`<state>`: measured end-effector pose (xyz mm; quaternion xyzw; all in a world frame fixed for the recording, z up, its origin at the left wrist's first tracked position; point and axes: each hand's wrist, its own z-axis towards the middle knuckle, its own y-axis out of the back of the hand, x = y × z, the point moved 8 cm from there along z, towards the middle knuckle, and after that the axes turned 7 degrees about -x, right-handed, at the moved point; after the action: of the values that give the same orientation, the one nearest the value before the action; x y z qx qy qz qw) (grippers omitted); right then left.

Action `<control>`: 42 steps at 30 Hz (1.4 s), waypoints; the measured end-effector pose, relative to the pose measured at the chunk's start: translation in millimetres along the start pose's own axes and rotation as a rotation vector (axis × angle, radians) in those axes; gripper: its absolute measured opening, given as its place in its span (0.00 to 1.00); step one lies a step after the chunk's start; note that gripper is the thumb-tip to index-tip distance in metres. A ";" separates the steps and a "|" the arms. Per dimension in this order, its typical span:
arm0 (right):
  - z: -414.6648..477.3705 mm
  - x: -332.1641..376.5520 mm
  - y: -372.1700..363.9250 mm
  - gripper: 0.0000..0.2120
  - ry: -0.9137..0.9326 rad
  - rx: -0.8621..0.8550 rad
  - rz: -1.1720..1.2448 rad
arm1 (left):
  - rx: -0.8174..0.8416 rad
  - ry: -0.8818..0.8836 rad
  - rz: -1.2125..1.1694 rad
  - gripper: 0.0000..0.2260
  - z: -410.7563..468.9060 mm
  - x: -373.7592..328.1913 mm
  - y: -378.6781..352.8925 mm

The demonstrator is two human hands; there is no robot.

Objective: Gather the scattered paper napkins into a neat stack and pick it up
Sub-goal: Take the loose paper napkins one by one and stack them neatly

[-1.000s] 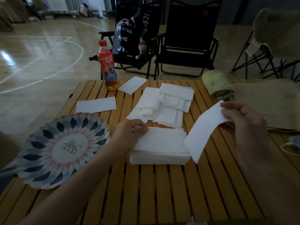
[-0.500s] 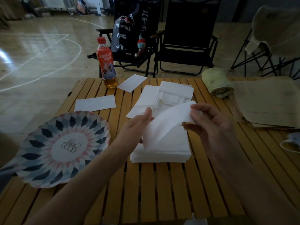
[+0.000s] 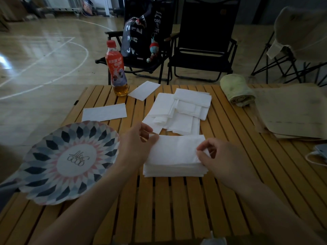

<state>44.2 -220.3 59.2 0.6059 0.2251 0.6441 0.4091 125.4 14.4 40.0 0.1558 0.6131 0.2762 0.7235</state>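
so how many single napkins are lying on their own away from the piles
2: the far napkin beside the bottle, and the left napkin just beyond the plate. Others may hide in the messy pile.

Dim light is filling the scene, with pale glare shining off the glossy floor [image 3: 10, 59] at far left. The white napkins [image 3: 177, 152] are standing out against the dull tabletop [image 3: 177, 209]. Wide-angle distortion is bending the edges, and corners are darkening
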 end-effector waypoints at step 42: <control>-7.4 -12.6 -9.4 0.25 -0.125 0.078 -0.276 | 0.151 -0.441 0.473 0.13 27.7 19.6 -23.7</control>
<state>38.6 -223.6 43.1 0.6235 0.3055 0.5335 0.4830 159.1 10.2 16.4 0.4029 0.4074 0.3502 0.7410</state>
